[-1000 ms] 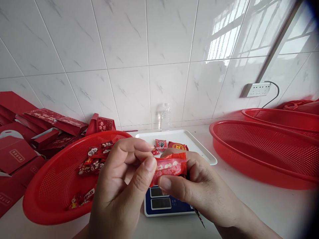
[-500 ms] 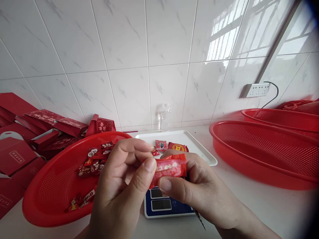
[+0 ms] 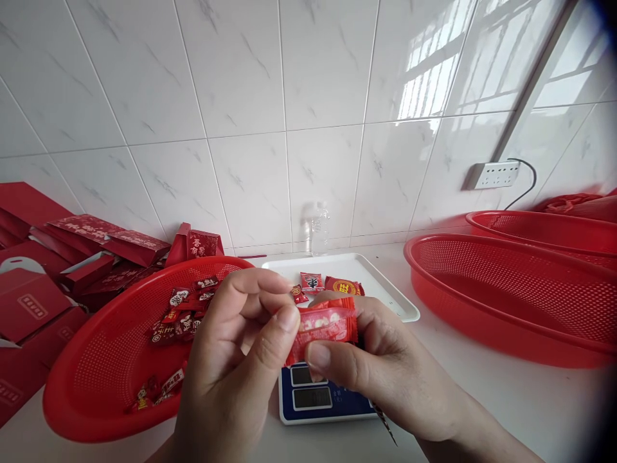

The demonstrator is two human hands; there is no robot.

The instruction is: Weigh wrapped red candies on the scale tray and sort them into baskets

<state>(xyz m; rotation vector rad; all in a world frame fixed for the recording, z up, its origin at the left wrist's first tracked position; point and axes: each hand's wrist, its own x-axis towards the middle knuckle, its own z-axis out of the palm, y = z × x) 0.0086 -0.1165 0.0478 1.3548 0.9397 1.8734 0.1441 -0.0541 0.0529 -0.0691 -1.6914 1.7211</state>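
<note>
A small red candy packet (image 3: 330,325), partly see-through with pale pieces inside, is held up in front of the scale (image 3: 313,411). My left hand (image 3: 236,360) pinches its left end between thumb and fingers. My right hand (image 3: 390,366) grips it from the right, thumb on the near face. Behind my hands is the scale's white tray (image 3: 385,299), bearing a red packet with black lettering (image 3: 312,283), a larger red packet with a yellow emblem (image 3: 343,287) and a small dark red packet (image 3: 299,294). My hands hide part of the tray and display panel.
To the left, a red perforated basket (image 3: 96,386) holds several wrapped candies (image 3: 186,321). Dark red boxes (image 3: 38,289) pile up beyond it. Two more red baskets (image 3: 482,321) stand right. A clear bottle (image 3: 319,228) and a power strip (image 3: 496,174) are at the tiled wall.
The packet has shifted very slightly left and tilted a little in my fingers. Both hands keep the same grip, and the things around them have not moved.
</note>
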